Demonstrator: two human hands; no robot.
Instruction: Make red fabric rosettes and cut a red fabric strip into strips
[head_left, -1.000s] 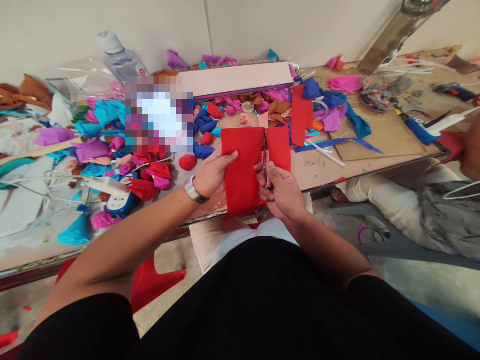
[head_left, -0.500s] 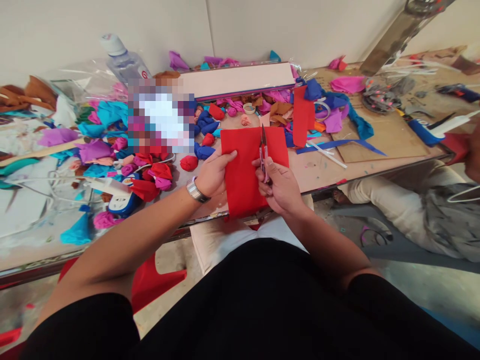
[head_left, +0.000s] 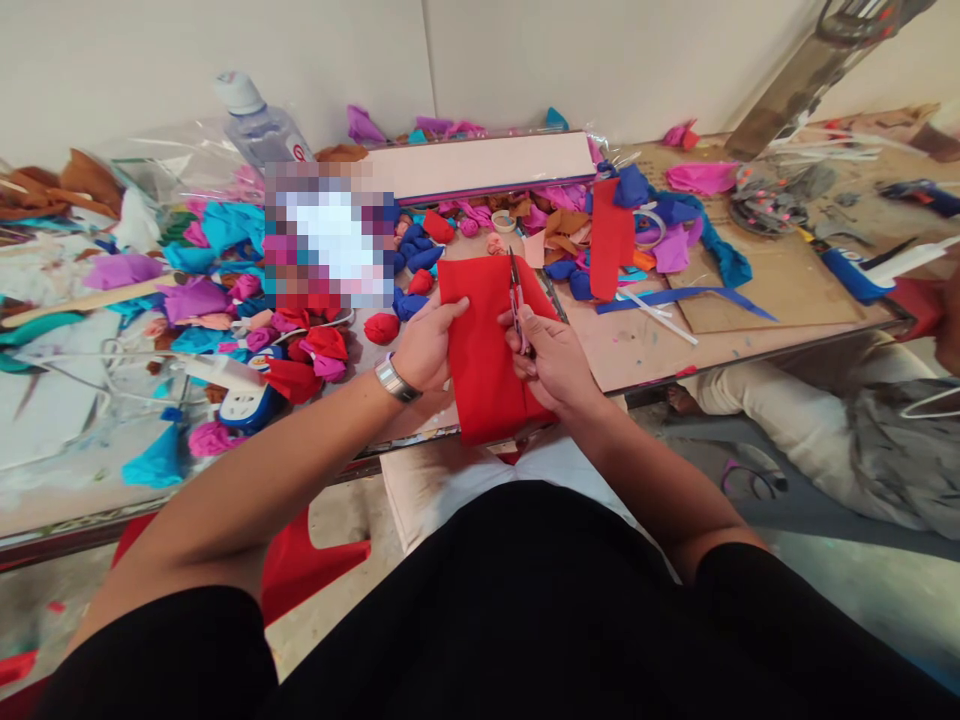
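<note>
My left hand [head_left: 426,345] pinches the left edge of a red sheet [head_left: 484,360] between thumb and fingers, over the table's front edge. In my right hand [head_left: 553,358] is a pair of scissors [head_left: 517,305], its blades pointing away from me at the sheet's upper edge. A part of the red sheet lies to the right of the blades, partly behind my right hand. Past the hands, a red strip [head_left: 611,240] rests on the table beside blue pieces.
Colourful bundles [head_left: 217,235] crowd the left of the table [head_left: 637,355]. A bottle [head_left: 262,130] stands behind them. Further right are a roll of tape [head_left: 502,220], cardboard [head_left: 765,290] and a blue power strip [head_left: 855,272]. At the right sits a person in pale trousers [head_left: 795,415].
The scissors and my right hand have shifted slightly left. The sheet's right part has folded down and away, and more of it is hidden. My left hand keeps its hold.
</note>
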